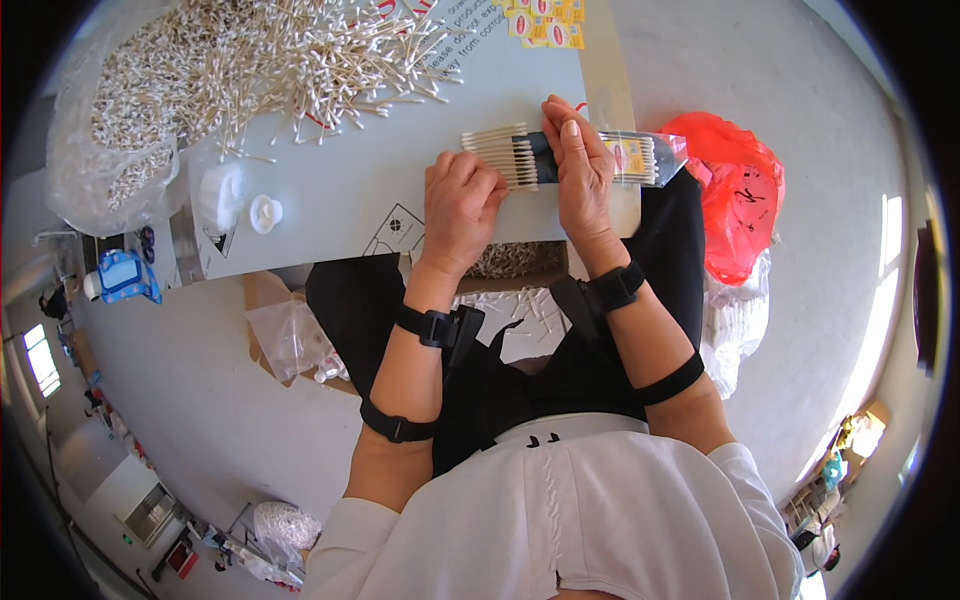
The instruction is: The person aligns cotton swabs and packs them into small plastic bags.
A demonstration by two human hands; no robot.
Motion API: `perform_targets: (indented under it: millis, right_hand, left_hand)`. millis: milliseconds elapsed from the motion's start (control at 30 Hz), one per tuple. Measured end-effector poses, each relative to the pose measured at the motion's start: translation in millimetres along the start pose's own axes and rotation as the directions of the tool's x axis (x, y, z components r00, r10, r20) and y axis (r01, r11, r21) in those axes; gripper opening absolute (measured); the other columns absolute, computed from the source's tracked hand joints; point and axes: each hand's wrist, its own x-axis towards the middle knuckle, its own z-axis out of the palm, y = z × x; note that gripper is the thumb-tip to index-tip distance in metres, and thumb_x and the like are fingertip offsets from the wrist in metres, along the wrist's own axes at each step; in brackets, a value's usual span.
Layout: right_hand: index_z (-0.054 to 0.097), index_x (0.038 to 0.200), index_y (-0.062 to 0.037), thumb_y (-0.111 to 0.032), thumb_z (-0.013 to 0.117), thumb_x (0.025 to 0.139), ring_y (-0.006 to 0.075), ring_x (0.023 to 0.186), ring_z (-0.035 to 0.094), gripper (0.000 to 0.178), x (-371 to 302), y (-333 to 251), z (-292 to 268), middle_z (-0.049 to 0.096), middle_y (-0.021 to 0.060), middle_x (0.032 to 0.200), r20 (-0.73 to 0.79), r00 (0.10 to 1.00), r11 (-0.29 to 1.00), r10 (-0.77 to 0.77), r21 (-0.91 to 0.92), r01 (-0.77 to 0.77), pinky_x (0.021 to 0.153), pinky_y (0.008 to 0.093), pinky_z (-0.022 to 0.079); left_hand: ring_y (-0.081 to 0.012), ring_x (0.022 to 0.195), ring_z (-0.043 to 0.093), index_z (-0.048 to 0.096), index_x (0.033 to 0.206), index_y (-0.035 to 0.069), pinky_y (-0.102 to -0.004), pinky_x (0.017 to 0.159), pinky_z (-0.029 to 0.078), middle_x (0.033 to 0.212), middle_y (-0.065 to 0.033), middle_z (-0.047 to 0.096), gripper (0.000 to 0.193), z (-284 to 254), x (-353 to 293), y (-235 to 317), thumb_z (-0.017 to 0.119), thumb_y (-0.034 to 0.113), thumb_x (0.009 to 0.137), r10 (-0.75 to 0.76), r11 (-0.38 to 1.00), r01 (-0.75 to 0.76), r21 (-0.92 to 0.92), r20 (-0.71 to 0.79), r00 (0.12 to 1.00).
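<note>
A neat row of cotton swabs [502, 156] lies across a dark flat piece [541, 158] at the table's front right. My left hand [460, 205] is closed, fingers curled and bunched against the near left ends of these swabs; what lies between its fingertips is hidden. My right hand [582, 175] wraps over the right part of the dark piece, thumb on top and fingers along its far side. Just right of that hand is a clear bag [664, 162] with swabs inside and a yellow label [628, 156] showing. How the dark piece meets the bag is covered by my hand.
Loose swabs [330, 65] are heaped at the far left, spilling from a large clear sack [65, 180]. Yellow labels [545, 22] lie at the back. A small white round container [265, 213] stands left. An open box [515, 262] sits beneath the edge; a red bag [735, 200] is rightward.
</note>
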Motion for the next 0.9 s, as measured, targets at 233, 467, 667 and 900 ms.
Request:
perform_targets:
  millis: [233, 467, 667, 900]
  right_hand:
    - [0.053, 0.128, 0.0056, -0.024, 0.043, 0.105, 0.0208, 0.127, 0.049, 0.039, 0, 0, 0, 0.049, 0.0146, 0.140, -0.004, 1.000, 1.000, 0.002, -0.007, -0.002, 0.112, 0.0321, 0.037]
    - [0.054, 0.127, 0.0059, -0.024, 0.043, 0.105, 0.0210, 0.127, 0.049, 0.039, 1, 0, -2, 0.049, 0.0147, 0.140, 0.010, 1.000, 1.000, 0.004, -0.025, -0.004, 0.112, 0.0323, 0.037]
    - [0.054, 0.127, 0.0061, -0.025, 0.044, 0.105, 0.0208, 0.127, 0.049, 0.040, 1, 0, -3, 0.048, 0.0142, 0.140, 0.025, 1.000, 0.998, 0.003, -0.062, -0.002, 0.111, 0.0321, 0.038]
    - [0.053, 0.128, 0.0061, -0.025, 0.043, 0.105, 0.0187, 0.128, 0.047, 0.041, -12, 3, 12, 0.048, 0.0131, 0.141, -0.044, 0.995, 0.989, -0.091, -0.119, 0.086, 0.111, 0.0310, 0.037]
  left_hand:
    - [-0.0240, 0.086, 0.052, 0.058, 0.076, 0.009, -0.0369, 0.076, 0.041, 0.081, -0.0011, 0.054, 0.018, 0, -7, 3, 0.072, 0.003, 0.067, 0.040, 0.996, -0.038, 0.086, -0.026, 0.999]
    - [-0.0233, 0.088, 0.053, 0.058, 0.077, 0.008, -0.0367, 0.079, 0.040, 0.082, -0.0018, 0.054, 0.014, -3, -8, 6, 0.069, 0.002, 0.070, 0.081, 0.993, -0.078, 0.087, -0.027, 0.996]
    - [-0.0258, 0.093, 0.053, 0.061, 0.086, 0.008, -0.0383, 0.084, 0.041, 0.089, -0.0041, 0.055, 0.018, -4, 1, 2, 0.068, 0.002, 0.070, 0.081, 0.990, -0.088, 0.113, 0.068, 0.994]
    - [-0.0281, 0.125, 0.045, 0.051, 0.129, 0.005, -0.0401, 0.108, 0.034, 0.129, -0.0131, 0.051, 0.039, 17, -1, 1, 0.060, 0.018, 0.093, -0.265, 0.915, 0.141, -0.378, -0.300, 0.916]
